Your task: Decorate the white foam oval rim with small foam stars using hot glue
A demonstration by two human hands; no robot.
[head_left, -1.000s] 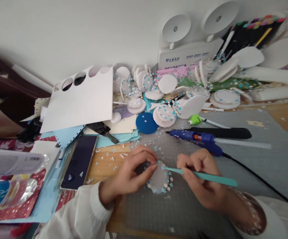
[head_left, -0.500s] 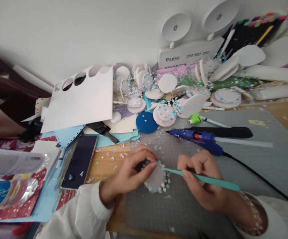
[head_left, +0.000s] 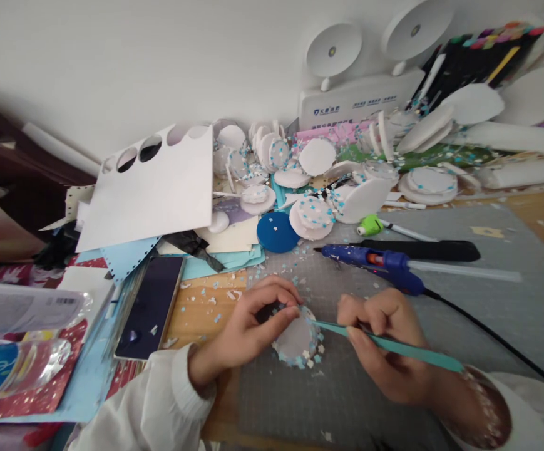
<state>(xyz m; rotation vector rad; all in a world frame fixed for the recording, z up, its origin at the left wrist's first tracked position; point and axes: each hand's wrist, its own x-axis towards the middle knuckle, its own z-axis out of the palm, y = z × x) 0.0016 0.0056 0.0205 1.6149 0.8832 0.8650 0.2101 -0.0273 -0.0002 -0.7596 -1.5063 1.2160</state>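
A round white disc (head_left: 295, 341) lies on the grey cutting mat (head_left: 290, 407), its rim set with small light-blue and white flower-shaped pieces. My left hand (head_left: 265, 316) is closed at the disc's upper left edge, thumb and fingertips pinching the rim. In my right hand (head_left: 384, 351) is a pair of turquoise tweezers (head_left: 412, 352), held like a pen. Their tip meets the right upper part of the disc's rim, close to my left fingertips. Whether a piece sits between the tips is too small to tell.
Beyond my hands lie a blue glue gun (head_left: 375, 263) with a trailing cord, a black flat tool (head_left: 426, 250) and a blue round lid (head_left: 277, 232). Decorated white discs (head_left: 313, 216) are heaped at the back. A phone (head_left: 152, 307) and white board (head_left: 154, 188) are left.
The tweezers' rear end has swung slightly down and right with my right hand. My left hand stays on the disc, almost unmoved.
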